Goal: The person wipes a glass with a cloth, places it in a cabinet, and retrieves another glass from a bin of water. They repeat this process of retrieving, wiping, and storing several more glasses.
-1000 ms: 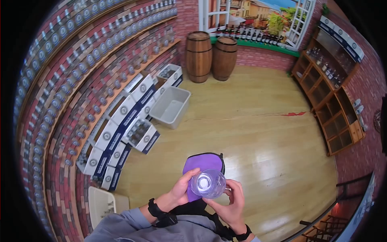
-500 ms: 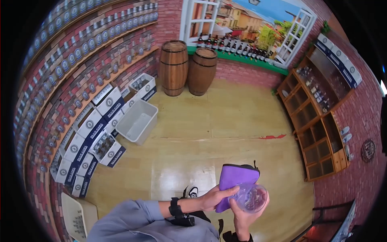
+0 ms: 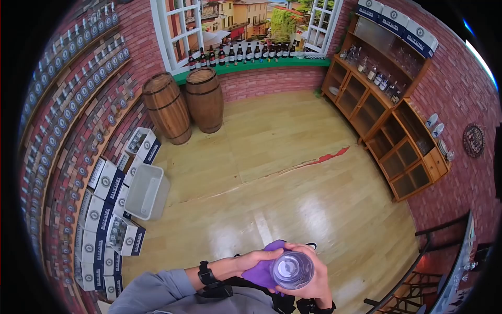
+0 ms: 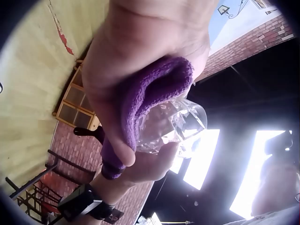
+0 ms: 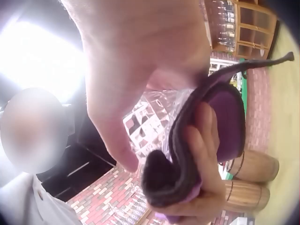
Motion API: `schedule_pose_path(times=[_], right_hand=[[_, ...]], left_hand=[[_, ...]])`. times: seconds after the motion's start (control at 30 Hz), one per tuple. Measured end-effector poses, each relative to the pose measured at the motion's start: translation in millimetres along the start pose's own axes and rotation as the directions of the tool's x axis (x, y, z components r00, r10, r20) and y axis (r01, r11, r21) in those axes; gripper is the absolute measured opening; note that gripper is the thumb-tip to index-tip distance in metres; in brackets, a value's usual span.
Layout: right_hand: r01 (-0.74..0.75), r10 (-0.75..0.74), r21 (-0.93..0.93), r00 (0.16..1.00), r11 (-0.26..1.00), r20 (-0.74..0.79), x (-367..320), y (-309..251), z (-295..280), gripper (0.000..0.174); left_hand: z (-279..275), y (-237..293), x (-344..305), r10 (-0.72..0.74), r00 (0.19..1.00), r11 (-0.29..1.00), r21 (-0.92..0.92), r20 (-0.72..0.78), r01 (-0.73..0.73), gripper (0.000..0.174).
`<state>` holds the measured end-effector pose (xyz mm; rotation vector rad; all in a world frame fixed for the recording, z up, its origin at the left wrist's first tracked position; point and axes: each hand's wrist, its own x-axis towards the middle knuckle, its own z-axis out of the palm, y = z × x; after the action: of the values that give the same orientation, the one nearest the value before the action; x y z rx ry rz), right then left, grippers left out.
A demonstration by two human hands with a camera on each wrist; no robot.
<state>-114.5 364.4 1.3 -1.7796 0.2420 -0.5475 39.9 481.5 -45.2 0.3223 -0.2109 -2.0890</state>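
In the head view a clear drinking glass is held in front of the body, its round mouth toward the camera. My right hand curls round its right side. My left hand grips a purple cloth against the glass's left side. The left wrist view shows the fuzzy cloth folded in the palm and pressed along the glass, whose wall has cut facets. From the right wrist, the cloth's dark edging and a short strap hang beside the faceted glass.
White-and-blue bottle crates and a pale plastic tub stand left along the bottle-lined brick wall. Two wooden barrels are at the back. A wooden cabinet lines the right, with a dark railing nearer.
The head view has turned, shifting the room leftward. The purple cloth, spread flatter before, is now bunched against the glass. My right hand has gone from a fingertip hold to a fuller grip.
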Motion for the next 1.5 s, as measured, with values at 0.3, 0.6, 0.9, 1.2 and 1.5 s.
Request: schedule_pose_path(times=[0.3,0.6,0.9,1.2,1.5], right_hand=[[0.168,-0.170,-0.118,0.985,0.979,-0.011,73.4,41.3,-125.3,0.079],[-0.012,0.099,0.162,0.833,0.987,-0.544,92.3,87.8,-209.7,0.085],[-0.093,0.196,0.188,0.730,0.978,-0.655,139.9,120.6,-290.8,0.073],[-0.167,0.107,-0.051,0.806,0.985,-0.583,251.4,131.8,-363.7,0.072],[-0.119,0.095,-0.089,0.967,0.989,-0.235,359.1,176.3,-384.5,0.071]], left_hand=[[2.8,69.5,127.6,0.372,0.888,0.927,0.153,-0.269,-0.342,0.046],[24.7,113.3,275.1,0.399,0.815,0.914,0.260,-0.421,-0.313,0.046],[41.3,173.0,354.1,0.518,0.725,0.613,0.788,-0.454,0.056,0.045],[15.1,328.9,432.3,0.487,0.873,0.483,0.823,0.032,-0.299,0.042],[-31.6,442.1,437.4,0.298,0.945,0.741,0.657,-0.138,-0.138,0.051]])
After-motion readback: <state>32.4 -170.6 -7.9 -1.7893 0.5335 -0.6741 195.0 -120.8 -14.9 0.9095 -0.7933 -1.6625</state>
